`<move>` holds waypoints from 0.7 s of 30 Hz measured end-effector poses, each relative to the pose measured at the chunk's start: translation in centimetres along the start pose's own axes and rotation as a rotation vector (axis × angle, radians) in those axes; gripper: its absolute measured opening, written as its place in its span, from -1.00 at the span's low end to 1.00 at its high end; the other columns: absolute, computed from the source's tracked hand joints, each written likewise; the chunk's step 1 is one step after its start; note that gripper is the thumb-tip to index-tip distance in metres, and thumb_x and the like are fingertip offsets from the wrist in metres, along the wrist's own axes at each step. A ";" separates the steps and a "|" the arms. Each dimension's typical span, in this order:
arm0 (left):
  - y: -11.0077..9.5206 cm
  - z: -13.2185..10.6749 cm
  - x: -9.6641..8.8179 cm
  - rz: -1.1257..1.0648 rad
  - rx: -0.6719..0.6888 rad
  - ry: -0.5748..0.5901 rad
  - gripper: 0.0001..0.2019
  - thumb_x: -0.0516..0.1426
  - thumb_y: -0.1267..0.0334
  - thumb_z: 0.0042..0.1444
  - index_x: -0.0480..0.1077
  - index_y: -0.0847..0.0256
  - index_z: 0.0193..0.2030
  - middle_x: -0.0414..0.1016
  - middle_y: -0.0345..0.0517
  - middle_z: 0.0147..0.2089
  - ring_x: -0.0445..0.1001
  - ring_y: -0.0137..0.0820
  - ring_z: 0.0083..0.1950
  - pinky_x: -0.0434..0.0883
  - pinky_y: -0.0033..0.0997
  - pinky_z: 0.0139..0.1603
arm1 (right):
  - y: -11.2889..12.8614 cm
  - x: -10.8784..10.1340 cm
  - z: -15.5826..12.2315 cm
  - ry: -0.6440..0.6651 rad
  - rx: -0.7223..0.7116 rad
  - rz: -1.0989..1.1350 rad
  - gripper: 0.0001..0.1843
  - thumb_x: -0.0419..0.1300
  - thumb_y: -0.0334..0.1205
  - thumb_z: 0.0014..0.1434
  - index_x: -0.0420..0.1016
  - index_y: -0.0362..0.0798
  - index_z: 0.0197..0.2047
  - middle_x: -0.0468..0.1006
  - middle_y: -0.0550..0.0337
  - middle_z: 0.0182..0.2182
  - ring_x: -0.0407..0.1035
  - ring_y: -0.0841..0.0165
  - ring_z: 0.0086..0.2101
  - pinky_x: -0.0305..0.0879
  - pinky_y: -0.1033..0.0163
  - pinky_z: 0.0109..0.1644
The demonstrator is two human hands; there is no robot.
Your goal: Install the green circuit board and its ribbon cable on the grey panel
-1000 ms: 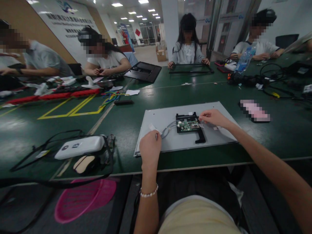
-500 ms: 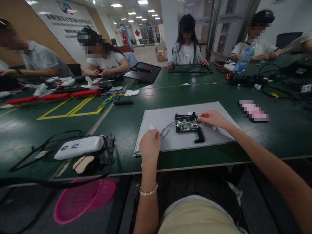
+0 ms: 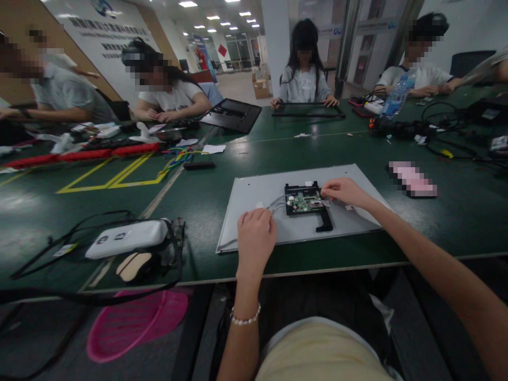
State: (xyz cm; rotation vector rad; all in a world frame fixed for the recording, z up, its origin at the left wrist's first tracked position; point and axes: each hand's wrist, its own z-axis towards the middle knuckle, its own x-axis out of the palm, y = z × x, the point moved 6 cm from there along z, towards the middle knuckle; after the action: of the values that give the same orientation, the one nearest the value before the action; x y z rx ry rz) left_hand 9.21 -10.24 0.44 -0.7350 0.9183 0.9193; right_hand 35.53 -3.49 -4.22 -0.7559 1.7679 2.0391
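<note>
A left hand and a right hand at a flat, pale grey panel on a glossy dark-green table.
The left hand curls at thin grey cables; the right hand's fingertips narrow beside a black plastic bracket bearing a green circuit board, mid-panel; whether either grips anything, I cannot tell. Yellow lines mark the table's left. Seated people line the far side; behind, white ceiling lights shine over a pale floor.

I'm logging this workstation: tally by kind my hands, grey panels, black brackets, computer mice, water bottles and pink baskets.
Left hand and right hand: 2
Grey panel: 1
Black bracket: 1
Computer mouse: 1
Water bottle: 1
Pink basket: 1
Total: 7
</note>
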 end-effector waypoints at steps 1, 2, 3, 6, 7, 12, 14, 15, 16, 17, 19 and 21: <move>-0.1 -0.1 0.3 -0.009 0.004 0.024 -0.81 -0.02 0.39 0.19 0.42 0.17 -0.23 0.53 -0.06 -0.13 0.44 -0.26 -0.03 0.19 -0.17 0.17 | 0.0 0.0 0.0 -0.002 -0.002 0.001 -0.74 0.14 -0.06 0.10 0.53 -0.08 -0.36 0.58 0.12 -0.41 0.41 0.37 -0.49 0.28 0.28 -0.38; -0.1 -0.1 0.4 -0.019 0.005 0.040 -0.81 -0.02 0.38 0.20 0.42 0.17 -0.23 0.53 -0.07 -0.13 0.44 -0.27 -0.04 0.20 -0.17 0.17 | 0.0 0.0 0.0 -0.003 -0.003 -0.001 -0.73 0.14 -0.06 0.10 0.53 -0.08 -0.35 0.58 0.12 -0.41 0.41 0.37 -0.49 0.27 0.28 -0.39; -0.1 -0.1 0.5 -0.031 0.002 0.050 -0.81 -0.01 0.36 0.21 0.42 0.17 -0.23 0.53 -0.08 -0.14 0.44 -0.27 -0.05 0.20 -0.18 0.16 | 0.0 0.0 -0.1 -0.003 -0.004 -0.003 -0.72 0.14 -0.05 0.10 0.54 -0.08 -0.35 0.58 0.12 -0.41 0.41 0.37 -0.49 0.27 0.28 -0.40; 0.2 -0.1 0.3 -0.061 -0.027 0.030 -0.81 -0.01 0.26 0.26 0.42 0.18 -0.21 0.54 -0.07 -0.14 0.45 -0.27 -0.06 0.22 -0.20 0.13 | 0.1 0.0 -0.2 -0.001 -0.002 -0.003 -0.72 0.14 -0.04 0.10 0.54 -0.08 -0.35 0.58 0.12 -0.40 0.41 0.37 -0.49 0.28 0.27 -0.38; 0.3 0.0 0.2 -0.068 -0.039 0.015 -0.79 -0.02 0.22 0.27 0.42 0.19 -0.21 0.54 -0.06 -0.15 0.45 -0.27 -0.07 0.23 -0.21 0.12 | 0.1 0.0 -0.2 0.001 -0.003 0.001 -0.72 0.15 -0.04 0.10 0.54 -0.08 -0.35 0.58 0.12 -0.40 0.41 0.38 -0.49 0.29 0.27 -0.37; 0.8 0.3 0.1 -0.068 -0.082 -0.031 -0.77 -0.04 0.20 0.30 0.41 0.22 -0.20 0.52 -0.03 -0.19 0.46 -0.27 -0.12 0.30 -0.26 0.01 | 0.2 -0.1 -0.2 0.005 -0.002 0.000 -0.73 0.15 -0.05 0.10 0.54 -0.08 -0.35 0.58 0.12 -0.39 0.41 0.38 -0.49 0.30 0.26 -0.33; 0.9 0.4 0.3 -0.060 -0.090 -0.030 -0.80 -0.02 0.24 0.28 0.40 0.22 -0.14 0.51 -0.02 -0.14 0.46 -0.26 -0.10 0.31 -0.26 0.00 | 0.2 0.0 -0.2 0.009 -0.007 -0.009 -0.72 0.15 -0.04 0.10 0.53 -0.08 -0.35 0.58 0.12 -0.39 0.41 0.38 -0.48 0.29 0.26 -0.33; 0.8 0.4 0.4 -0.057 -0.092 -0.028 -0.80 -0.01 0.27 0.26 0.39 0.23 -0.09 0.50 -0.01 -0.10 0.45 -0.25 -0.07 0.32 -0.26 0.01 | 0.2 0.0 -0.2 0.007 -0.010 -0.011 -0.72 0.14 -0.04 0.10 0.53 -0.08 -0.35 0.58 0.13 -0.40 0.41 0.37 -0.48 0.29 0.26 -0.33; 0.8 0.4 0.6 -0.057 -0.092 -0.024 -0.79 0.00 0.29 0.25 0.38 0.23 -0.05 0.49 0.00 -0.06 0.45 -0.24 -0.04 0.31 -0.25 0.03 | 0.2 -0.1 -0.2 0.003 -0.011 -0.010 -0.72 0.14 -0.04 0.10 0.53 -0.08 -0.36 0.57 0.13 -0.41 0.42 0.37 -0.48 0.29 0.26 -0.33; 0.7 0.3 0.7 -0.059 -0.088 -0.020 -0.76 0.02 0.31 0.23 0.36 0.23 0.00 0.48 0.01 -0.01 0.43 -0.23 0.01 0.31 -0.24 0.06 | 0.3 -0.1 -0.2 -0.001 -0.012 -0.007 -0.72 0.14 -0.04 0.10 0.53 -0.08 -0.36 0.57 0.13 -0.42 0.42 0.37 -0.48 0.29 0.26 -0.34; 0.6 0.3 1.1 -0.061 -0.066 -0.005 -0.70 0.02 0.34 0.22 0.32 0.23 0.08 0.44 0.03 0.08 0.39 -0.23 0.10 0.28 -0.21 0.13 | 0.3 -0.1 -0.2 -0.008 -0.011 -0.002 -0.73 0.14 -0.05 0.09 0.53 -0.08 -0.38 0.56 0.13 -0.43 0.42 0.37 -0.49 0.28 0.27 -0.35; 0.4 0.2 1.5 -0.054 -0.032 0.020 -0.66 0.02 0.35 0.22 0.29 0.23 0.13 0.40 0.03 0.15 0.33 -0.23 0.19 0.23 -0.18 0.20 | 0.4 0.0 -0.3 -0.007 -0.005 0.001 -0.73 0.15 -0.05 0.09 0.53 -0.08 -0.38 0.56 0.13 -0.43 0.41 0.37 -0.49 0.28 0.27 -0.35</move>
State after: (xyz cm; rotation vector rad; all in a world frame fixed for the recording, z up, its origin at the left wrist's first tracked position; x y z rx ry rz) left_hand 9.38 -9.46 -0.83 -0.7942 0.8991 0.8825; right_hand 35.39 -3.81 -3.93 -0.7486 1.7603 2.0452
